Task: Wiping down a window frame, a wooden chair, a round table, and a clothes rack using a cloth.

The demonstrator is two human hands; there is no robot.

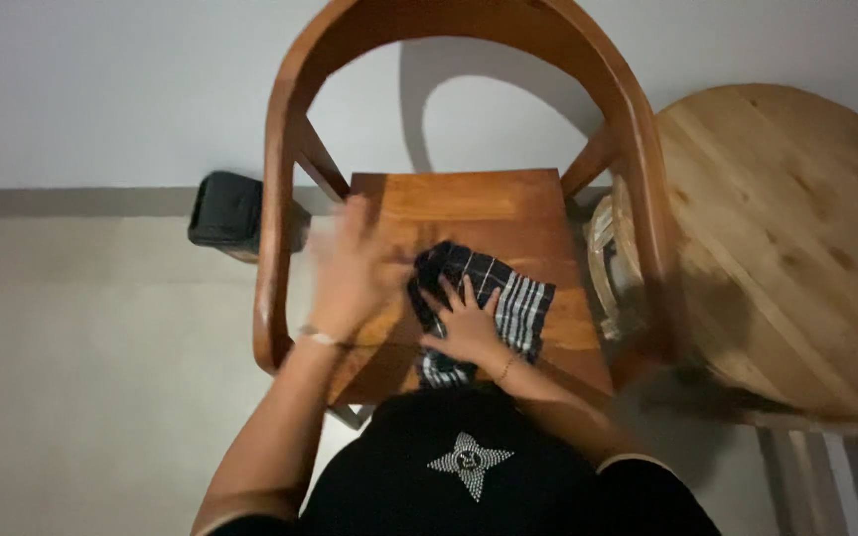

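**Cloth on the chair seat**

Cloth [484, 298], dark with thin white lines in squares and stripes at one end, lies crumpled on the brown wooden chair [469, 203] seat. Your right hand [467, 326] lies flat on it, fingers spread. Your left hand [350, 268] is blurry, open, just beside the cloth. A round wooden table [796, 228] stands near.
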